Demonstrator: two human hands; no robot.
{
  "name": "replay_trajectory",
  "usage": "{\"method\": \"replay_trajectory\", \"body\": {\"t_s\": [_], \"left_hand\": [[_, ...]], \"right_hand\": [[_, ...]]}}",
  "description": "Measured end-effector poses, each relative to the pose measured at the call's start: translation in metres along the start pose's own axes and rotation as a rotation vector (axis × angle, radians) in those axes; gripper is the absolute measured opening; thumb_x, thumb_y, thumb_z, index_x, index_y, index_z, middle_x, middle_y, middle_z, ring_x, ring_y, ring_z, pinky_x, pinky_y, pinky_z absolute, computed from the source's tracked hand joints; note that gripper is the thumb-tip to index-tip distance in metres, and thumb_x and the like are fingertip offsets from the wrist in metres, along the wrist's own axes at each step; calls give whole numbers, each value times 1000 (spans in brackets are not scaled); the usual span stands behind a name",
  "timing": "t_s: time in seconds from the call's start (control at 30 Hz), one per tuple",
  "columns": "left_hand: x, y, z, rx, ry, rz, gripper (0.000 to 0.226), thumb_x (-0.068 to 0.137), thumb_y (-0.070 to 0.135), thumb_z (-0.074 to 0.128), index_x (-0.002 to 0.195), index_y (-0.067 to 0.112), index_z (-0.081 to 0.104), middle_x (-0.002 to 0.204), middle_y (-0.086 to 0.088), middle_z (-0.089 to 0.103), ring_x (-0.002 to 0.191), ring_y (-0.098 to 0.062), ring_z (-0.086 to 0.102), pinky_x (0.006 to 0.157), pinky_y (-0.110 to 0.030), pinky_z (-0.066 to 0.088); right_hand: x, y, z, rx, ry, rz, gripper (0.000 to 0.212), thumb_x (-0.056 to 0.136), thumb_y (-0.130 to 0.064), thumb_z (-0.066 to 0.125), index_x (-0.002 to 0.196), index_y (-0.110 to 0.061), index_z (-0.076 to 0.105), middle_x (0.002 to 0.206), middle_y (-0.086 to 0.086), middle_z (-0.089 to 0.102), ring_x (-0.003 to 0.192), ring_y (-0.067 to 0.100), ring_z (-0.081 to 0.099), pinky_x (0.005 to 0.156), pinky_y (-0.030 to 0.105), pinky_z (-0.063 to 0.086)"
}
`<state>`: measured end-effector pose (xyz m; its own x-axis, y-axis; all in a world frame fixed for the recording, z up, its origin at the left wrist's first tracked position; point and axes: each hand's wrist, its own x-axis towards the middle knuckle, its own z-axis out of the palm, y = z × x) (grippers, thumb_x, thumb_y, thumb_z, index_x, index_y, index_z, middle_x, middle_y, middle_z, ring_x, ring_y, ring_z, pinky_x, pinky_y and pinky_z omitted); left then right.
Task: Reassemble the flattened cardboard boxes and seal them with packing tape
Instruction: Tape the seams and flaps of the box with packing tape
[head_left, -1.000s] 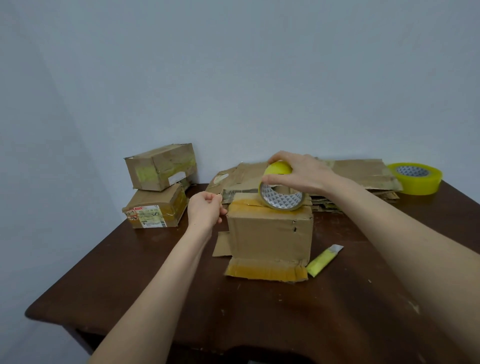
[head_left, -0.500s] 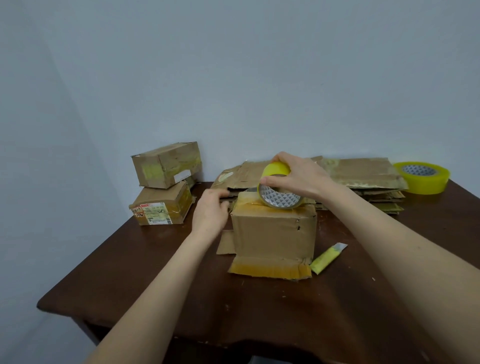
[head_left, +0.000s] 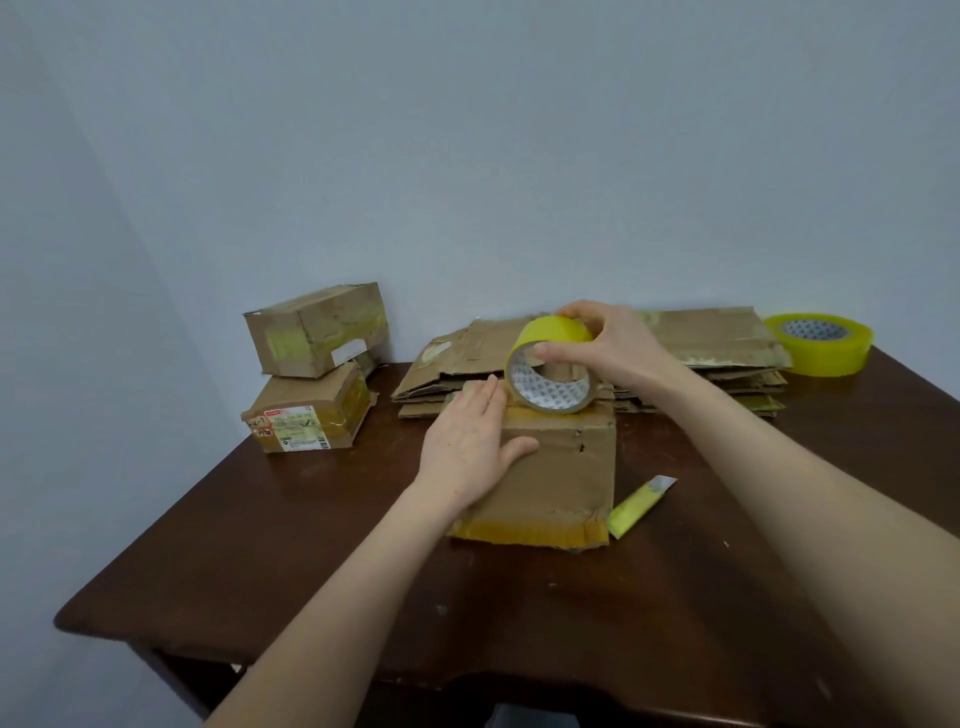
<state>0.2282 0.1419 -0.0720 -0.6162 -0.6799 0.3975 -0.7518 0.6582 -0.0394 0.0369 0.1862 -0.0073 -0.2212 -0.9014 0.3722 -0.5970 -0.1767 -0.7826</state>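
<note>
My right hand (head_left: 615, 351) clamps the tape roll (head_left: 558, 332) atop the box (head_left: 566, 467). My left hand (head_left: 467, 447), fingers straight, presses the box's left edge.

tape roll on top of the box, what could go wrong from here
1. The left hand lies flat on the top left corner of the brown cardboard box; pulling the yellow tape roll with the right hand could tilt or slide it.
2. Its taped bottom flap splays onto the dark wooden table, so the box may rock.
</note>
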Motion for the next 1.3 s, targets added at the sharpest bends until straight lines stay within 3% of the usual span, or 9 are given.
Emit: {"method": "replay_trajectory", "body": {"t_s": [0.17, 0.37, 0.53, 0.73, 0.83, 0.9, 0.97, 1.13, 1.3], "left_hand": [[-1, 0, -2, -37, -46, -6, 77, 94, 56, 39, 152, 12, 15, 160, -4, 13, 147, -18, 8, 118, -30, 10], [1, -3, -3, -166, -56, -8, 72, 94, 47, 49, 150, 11, 23, 158, -3, 19, 146, -17, 10, 116, -27, 11], [0, -2, -7, -171, -115, -72, 66, 90, 54, 51, 148, 32, 27, 159, -10, 11, 147, -25, 7, 117, -45, 13], [-5, -6, -13, -320, -136, -169, 66, 87, 51, 59, 145, 34, 32, 155, -14, 24, 142, -28, 25, 108, -39, 30], [-2, -11, -15, -157, -182, -184, 75, 82, 64, 54, 144, 32, 27, 145, -12, 37, 137, -30, 33, 106, -42, 33], [6, -4, -22, 105, -134, -127, 90, 72, 77, 52, 145, 31, 27, 155, -12, 21, 145, -30, 14, 115, -49, 17], [16, 11, -28, 115, -81, -17, 103, 68, 79, 55, 149, 25, 21, 160, -8, 8, 147, -25, 5, 119, -48, 10], [25, 23, -9, 63, -193, 105, 100, 79, 76, 45, 152, 16, 11, 157, -2, 23, 144, -21, 19, 115, -43, 19], [23, 18, -7, 19, -172, 92, 93, 83, 70, 46, 150, 13, 16, 157, -2, 21, 145, -20, 16, 114, -37, 20]], "right_hand": [[9, 1, -26, -171, -55, 19, 58, 68, -57, 76, 114, -23, 68, 112, -4, 65, 104, 16, 58, 84, 30, 47], [4, 0, -17, -171, -17, 16, 49, 71, -55, 75, 111, -29, 66, 112, -5, 62, 104, 17, 55, 79, 30, 47], [-6, 0, -19, -146, -14, 2, 51, 75, -52, 74, 119, -30, 63, 117, -5, 59, 105, 16, 53, 76, 27, 45], [-7, -2, -14, -140, 2, 7, 51, 73, -53, 74, 118, -32, 63, 119, -4, 59, 107, 18, 53, 87, 34, 46], [-8, -4, -15, -112, 0, 14, 49, 74, -51, 74, 118, -31, 63, 120, -3, 58, 108, 18, 52, 82, 31, 45], [-10, -5, -17, -96, -21, 12, 48, 75, -49, 75, 117, -30, 63, 119, -3, 58, 107, 18, 53, 72, 25, 44], [-11, -7, -18, -81, -30, 3, 47, 75, -48, 76, 116, -29, 64, 117, -3, 59, 106, 17, 54, 68, 22, 45], [-14, 3, -25, 9, -34, 71, 60, 73, -39, 80, 128, -26, 58, 121, -7, 57, 112, 12, 52, 92, 30, 44], [-27, 22, -24, 250, 62, 152, 34, 73, -26, 81, 101, -14, 67, 84, -4, 66, 78, 12, 61, 75, 28, 47]]}}
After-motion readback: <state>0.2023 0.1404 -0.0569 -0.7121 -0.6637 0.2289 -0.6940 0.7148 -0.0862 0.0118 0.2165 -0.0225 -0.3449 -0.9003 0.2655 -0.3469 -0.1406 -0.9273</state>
